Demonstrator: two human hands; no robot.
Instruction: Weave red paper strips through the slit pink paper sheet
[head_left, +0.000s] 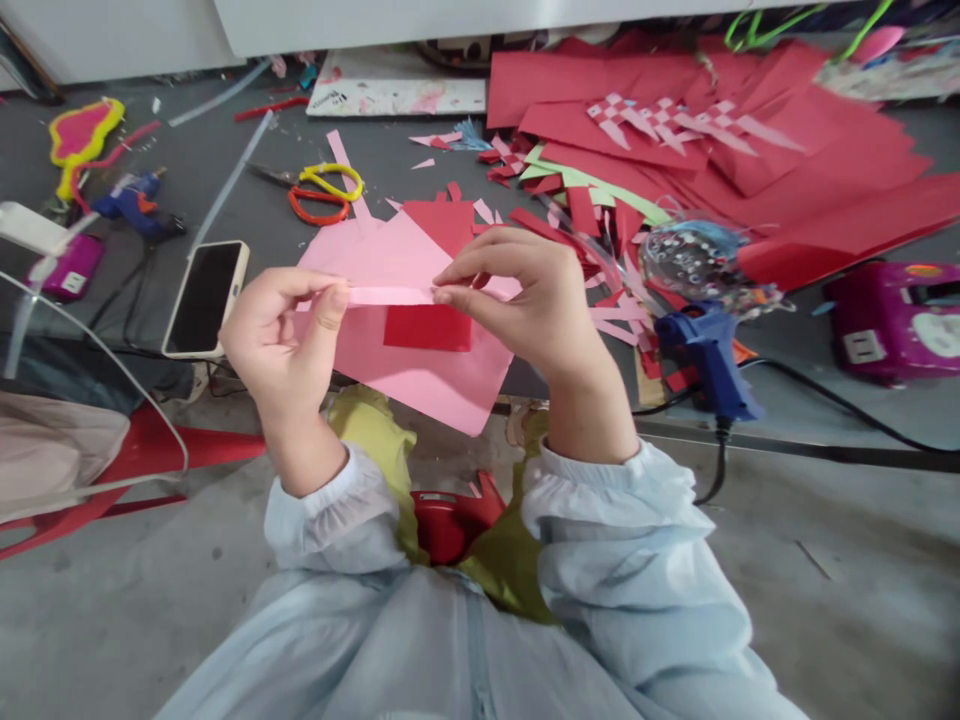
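Btwn the two hands, a narrow pink strip [391, 296] runs roughly level — L hand [281, 335] has thumb & fingers pinched on one end, R hand [529, 295] likewise on the other. Directly below the grip: a big pink sheet [442, 390], near corner out past the table edge, w/ a red piece [427, 332] on top, partly hidden by strip. Beyond the L hand: scissors [300, 184] w/ yellow & orange-red handles; just beside that hand, a phone [206, 300], screen dark. R of the R hand: blue glue gun [709, 350] w/ black cord. Farther off, beyond R hand — stacked red paper [757, 185] w/ woven pink-&-red pcs [660, 120] on it.
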